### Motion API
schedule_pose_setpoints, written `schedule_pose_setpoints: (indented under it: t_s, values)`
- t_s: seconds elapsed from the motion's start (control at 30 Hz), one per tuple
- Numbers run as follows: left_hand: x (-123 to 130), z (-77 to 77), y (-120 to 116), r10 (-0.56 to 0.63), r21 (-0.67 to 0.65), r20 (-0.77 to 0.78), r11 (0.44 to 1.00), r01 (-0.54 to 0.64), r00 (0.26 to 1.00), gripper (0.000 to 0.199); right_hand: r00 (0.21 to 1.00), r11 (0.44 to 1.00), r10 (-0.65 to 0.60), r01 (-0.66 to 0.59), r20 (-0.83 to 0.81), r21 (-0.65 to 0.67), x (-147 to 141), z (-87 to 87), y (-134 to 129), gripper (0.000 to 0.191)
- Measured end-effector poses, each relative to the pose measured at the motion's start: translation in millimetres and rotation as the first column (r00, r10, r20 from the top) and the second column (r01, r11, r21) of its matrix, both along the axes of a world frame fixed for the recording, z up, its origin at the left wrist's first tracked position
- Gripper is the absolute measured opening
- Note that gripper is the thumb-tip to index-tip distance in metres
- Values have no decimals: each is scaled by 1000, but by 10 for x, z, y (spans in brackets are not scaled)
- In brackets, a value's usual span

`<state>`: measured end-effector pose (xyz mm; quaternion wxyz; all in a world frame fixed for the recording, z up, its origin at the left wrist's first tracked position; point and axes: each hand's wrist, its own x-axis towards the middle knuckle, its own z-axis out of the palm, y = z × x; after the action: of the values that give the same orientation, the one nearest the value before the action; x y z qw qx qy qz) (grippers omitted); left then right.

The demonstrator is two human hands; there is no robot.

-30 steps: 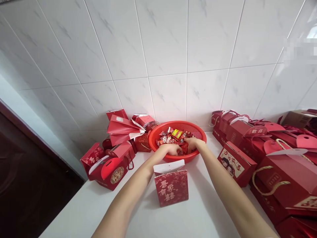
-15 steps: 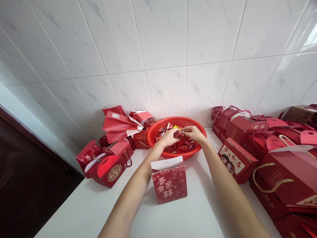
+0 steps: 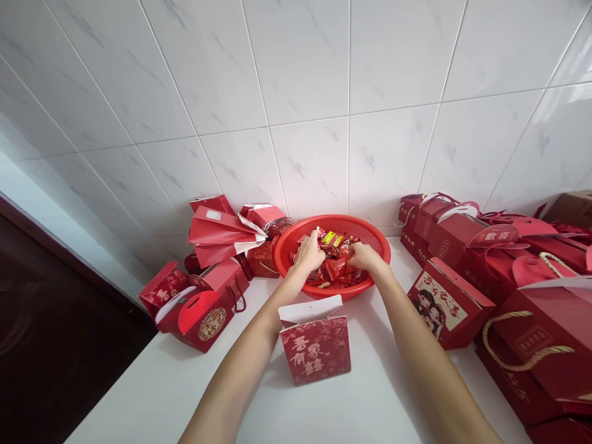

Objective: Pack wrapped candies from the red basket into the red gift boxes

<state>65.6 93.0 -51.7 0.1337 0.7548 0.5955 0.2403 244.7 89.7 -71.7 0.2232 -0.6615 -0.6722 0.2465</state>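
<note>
My left hand (image 3: 310, 253) reaches into the left side of a red plastic basket (image 3: 386, 254), thumb and forefinger apart among wrapped candies. Inside the right side is my right hand (image 3: 365, 256), its fingers curled down into the candies; whatever they hold is hidden. Red-wrapped candies (image 3: 337, 269) fill the basket, with a yellow packet (image 3: 333, 238) on top near the back. Between my forearms, a red gift box (image 3: 316, 351) with pale lettering stands upright on the white table. Its white-lined top flap (image 3: 312, 308) is raised, and neither hand touches it.
Several red boxes (image 3: 208, 317) are clustered at left, with folded red cartons (image 3: 222, 229) behind them. A large group of red boxes with rope handles (image 3: 550, 333) lines the right side. One box with a printed couple (image 3: 444, 302) leans there. A tiled wall (image 3: 309, 166) rises behind.
My hands have moved apart inside the basket, the left one leftward. The dark red wrapped thing between them is no longer held up, and more candies show. The view has shifted slightly.
</note>
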Motion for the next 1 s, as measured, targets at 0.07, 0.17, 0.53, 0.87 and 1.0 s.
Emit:
schedule_pose_setpoints:
  t_s: [0.07,0.17,0.53,0.87,1.0]
  values:
    - [2,11,2,5,-8,-5,1000,-5,1000,53,993,989,102,-95,55,-111,-14,-9,1,35]
    - [7,29,14,-28,-14,3,1000,28,1000,42,967,954,242,-222,81,-199,-24,11,-7,35]
    - [13,1,35,-146,4,63,989,146,987,65,863,842,455,-497,-219,-210,-42,163,-108,9]
    - [55,19,25,-304,-26,105,951,308,947,51,686,998,37,-64,-727,-9,27,211,-143,25]
    - [43,1,11,-365,14,141,930,366,920,57,703,998,39,-61,-710,-6,34,185,-123,31]
